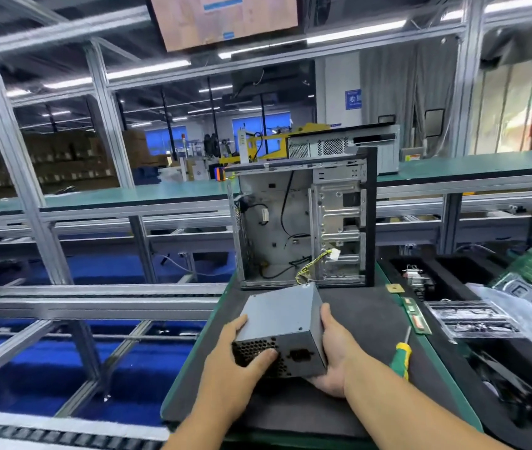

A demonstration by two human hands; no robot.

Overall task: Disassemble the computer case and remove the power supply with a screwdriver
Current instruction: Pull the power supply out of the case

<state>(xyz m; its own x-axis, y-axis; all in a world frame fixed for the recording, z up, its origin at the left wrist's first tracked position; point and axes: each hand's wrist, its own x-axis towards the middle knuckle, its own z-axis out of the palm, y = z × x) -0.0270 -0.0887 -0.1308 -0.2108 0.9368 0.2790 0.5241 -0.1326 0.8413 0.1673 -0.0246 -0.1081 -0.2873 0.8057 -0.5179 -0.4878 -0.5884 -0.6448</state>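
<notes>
Evidently the main job is done: I have the power supply point(285, 323) out of the computer case point(303, 222) and up in both hands, above the dark mat on the desk point(372, 316), nearer the front edge than the back.

Left hand point(242, 355): grasping the unit's left side, thumb laid across the perforated vent face that points toward me. Right hand point(334, 349): grasping the right side, fingers curled under the bottom edge, thumb up along the side panel. The unit sits tilted, vent face low and toward me.

The case stands upright toward the back of the mat, side panel off, interior open to me. Inside I see bare metal, the drive cage on the right, and loose black cables. A yellow-and-black wire bundle with a white plug point(320, 259) hangs near the bottom front of the case; it seems to run toward the unit, but I cannot tell whether it is attached.

The screwdriver point(401, 355), green and yellow handle, lies untouched at the right edge of the mat, just beside my right wrist.

Judgement: unscrewing and extraction finished. What is left is setting the unit down, with the cable pulled clear if needed. A green board point(417, 316) and bagged parts point(472, 319) lie to the right.
</notes>
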